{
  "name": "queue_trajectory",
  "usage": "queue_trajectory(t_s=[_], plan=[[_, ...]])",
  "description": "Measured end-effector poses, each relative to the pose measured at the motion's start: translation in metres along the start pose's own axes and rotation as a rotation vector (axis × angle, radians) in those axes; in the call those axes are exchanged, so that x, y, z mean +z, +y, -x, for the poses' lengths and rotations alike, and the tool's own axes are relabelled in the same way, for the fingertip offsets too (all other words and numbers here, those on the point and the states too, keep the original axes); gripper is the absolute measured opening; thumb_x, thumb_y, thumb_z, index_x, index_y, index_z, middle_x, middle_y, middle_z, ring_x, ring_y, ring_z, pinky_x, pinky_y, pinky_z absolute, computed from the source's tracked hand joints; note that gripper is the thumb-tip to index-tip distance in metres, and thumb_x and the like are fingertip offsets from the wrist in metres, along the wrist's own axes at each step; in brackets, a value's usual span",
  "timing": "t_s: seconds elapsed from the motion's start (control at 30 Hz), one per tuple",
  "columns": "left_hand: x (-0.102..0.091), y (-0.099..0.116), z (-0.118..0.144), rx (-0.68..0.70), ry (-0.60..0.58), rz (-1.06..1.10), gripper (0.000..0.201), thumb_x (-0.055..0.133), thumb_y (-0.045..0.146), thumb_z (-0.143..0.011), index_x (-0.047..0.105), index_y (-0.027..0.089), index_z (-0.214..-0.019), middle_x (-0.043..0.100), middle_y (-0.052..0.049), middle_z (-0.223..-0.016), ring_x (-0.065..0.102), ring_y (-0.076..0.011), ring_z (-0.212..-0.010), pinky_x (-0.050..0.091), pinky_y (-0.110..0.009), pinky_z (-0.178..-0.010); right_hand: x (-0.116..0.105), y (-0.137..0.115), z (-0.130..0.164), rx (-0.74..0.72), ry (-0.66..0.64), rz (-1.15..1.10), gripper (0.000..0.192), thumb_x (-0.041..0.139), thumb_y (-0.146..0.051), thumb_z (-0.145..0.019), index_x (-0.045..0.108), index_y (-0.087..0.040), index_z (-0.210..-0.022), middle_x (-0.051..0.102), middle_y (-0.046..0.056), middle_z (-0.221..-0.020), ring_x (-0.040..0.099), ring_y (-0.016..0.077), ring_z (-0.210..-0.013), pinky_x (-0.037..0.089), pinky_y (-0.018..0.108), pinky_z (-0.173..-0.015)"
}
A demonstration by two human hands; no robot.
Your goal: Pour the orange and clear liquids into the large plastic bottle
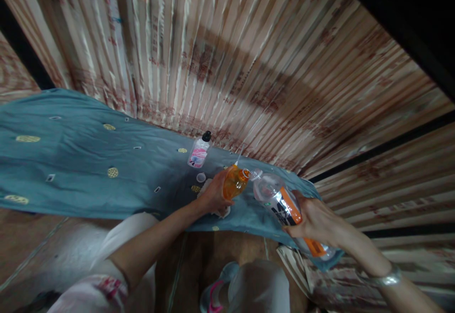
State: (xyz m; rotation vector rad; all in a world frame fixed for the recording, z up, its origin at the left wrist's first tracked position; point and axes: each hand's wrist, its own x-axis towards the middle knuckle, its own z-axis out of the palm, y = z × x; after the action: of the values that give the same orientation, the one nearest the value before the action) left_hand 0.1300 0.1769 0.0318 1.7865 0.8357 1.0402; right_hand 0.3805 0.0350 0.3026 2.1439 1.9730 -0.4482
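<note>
1. Orange bottle (232, 187), one: over the nearer half of the blue-green cloth (85, 156). Side partly covered by the left hand (215, 193); whether its base rests on the cloth cannot be told. Clock positions below are taken from it.
2. Clear bottle (282, 204), large, with a silver and orange label: at 4 o'clock. Middle wrapped by the right hand (314, 218); label lettering hard to read. Whether the two rims touch, or anything flows between them, is unclear.
3. White crumpled piece (222, 212): at 7 o'clock, mostly hidden by the left hand; paper or fabric, cannot tell.
4. Thin clear tube (240, 153): at 12 o'clock, faint against the curtain (213, 67).
5. Orientation: orange bottle tilted, mouth toward 1 or 2 o'clock. Clear bottle's long axis runs 10 to 4, mouth toward 10; the two mouths meet or nearly so.
6. Left hand: closed round the orange bottle, forearm trailing to 8 o'clock.
7. Right hand: gripping the clear bottle, far-side fingers hidden, forearm toward 4, silver band (389, 277) at the wrist.
8. Pump bottle (199, 153), pink-labelled, black-topped: upright at 10 o'clock.
9. White cap (201, 177): at 9 o'clock.
</note>
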Motion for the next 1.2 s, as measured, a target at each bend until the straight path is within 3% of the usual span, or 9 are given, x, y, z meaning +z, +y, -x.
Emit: queue_trajectory(t_s=[0.17, 0.3, 0.53, 0.77, 0.93, 1.07, 1.2], plan=[[-0.001, 0.001, 0.000, -0.011, -0.008, -0.001, 0.130, 0.112, 0.020, -0.064, 0.061, 0.022, -0.184, 0.068, -0.023, -0.194, 0.064, -0.0575, -0.183, 0.048, -0.081, -0.158, 0.000, 0.000, -0.001, 0.029, -0.027, -0.002, 0.045, 0.089, -0.050, -0.077, 0.056, -0.032, -0.101, 0.071, -0.003, -0.075, 0.072, 0.0264, -0.074, 0.046, 0.037, -0.070], [-0.003, 0.005, 0.001, -0.001, 0.012, -0.007, 0.129, 0.115, 0.020, -0.062, 0.066, 0.023, -0.181, 0.074, -0.023, -0.189, 0.068, -0.0584, -0.179, 0.056, -0.077, -0.155, 0.000, 0.000, -0.001, 0.033, -0.021, 0.027, 0.047, 0.088, -0.056, -0.078, 0.059, -0.031, -0.105, 0.072, -0.003, -0.076, 0.075, 0.0283, -0.076, 0.046, 0.037, -0.071], [-0.005, 0.013, 0.004, -0.014, 0.011, 0.000, 0.125, 0.110, 0.021, -0.065, 0.064, 0.018, -0.182, 0.073, -0.022, -0.189, 0.065, -0.0571, -0.182, 0.050, -0.075, -0.158, -0.001, 0.001, 0.000, 0.024, -0.014, 0.028, 0.045, 0.088, -0.054, -0.077, 0.058, -0.031, -0.103, 0.074, -0.002, -0.077, 0.073, 0.0271, -0.074, 0.046, 0.037, -0.071], [-0.004, 0.009, 0.001, 0.004, 0.008, -0.001, 0.125, 0.111, 0.022, -0.063, 0.068, 0.027, -0.181, 0.075, -0.016, -0.188, 0.067, -0.0560, -0.180, 0.052, -0.076, -0.157, -0.001, 0.004, -0.001, 0.014, -0.008, 0.024, 0.047, 0.091, -0.055, -0.077, 0.057, -0.033, -0.100, 0.077, 0.001, -0.080, 0.074, 0.0284, -0.077, 0.047, 0.037, -0.070], [-0.006, 0.012, 0.001, -0.012, -0.010, 0.013, 0.128, 0.114, 0.019, -0.060, 0.069, 0.022, -0.180, 0.073, -0.022, -0.190, 0.065, -0.0569, -0.181, 0.049, -0.075, -0.159, -0.001, 0.003, 0.000, 0.020, -0.010, 0.014, 0.045, 0.090, -0.054, -0.077, 0.056, -0.033, -0.099, 0.076, 0.001, -0.082, 0.073, 0.0274, -0.078, 0.047, 0.037, -0.071], [-0.005, 0.015, 0.003, -0.030, 0.018, -0.014, 0.124, 0.114, 0.019, -0.061, 0.071, 0.022, -0.177, 0.076, -0.019, -0.188, 0.066, -0.0556, -0.181, 0.054, -0.069, -0.157, -0.002, 0.000, 0.001, 0.031, -0.024, 0.029, 0.047, 0.088, -0.056, -0.077, 0.054, -0.033, -0.099, 0.073, -0.002, -0.079, 0.070, 0.0257, -0.075, 0.045, 0.037, -0.071], [-0.003, 0.011, 0.002, -0.003, 0.021, -0.014, 0.129, 0.115, 0.019, -0.062, 0.067, 0.022, -0.181, 0.076, -0.020, -0.186, 0.070, -0.0549, -0.178, 0.057, -0.071, -0.154, -0.005, -0.004, 0.001, 0.029, -0.038, 0.041, 0.045, 0.087, -0.054, -0.078, 0.053, -0.033, -0.098, 0.072, -0.002, -0.078, 0.069, 0.0251, -0.074, 0.045, 0.038, -0.072]])
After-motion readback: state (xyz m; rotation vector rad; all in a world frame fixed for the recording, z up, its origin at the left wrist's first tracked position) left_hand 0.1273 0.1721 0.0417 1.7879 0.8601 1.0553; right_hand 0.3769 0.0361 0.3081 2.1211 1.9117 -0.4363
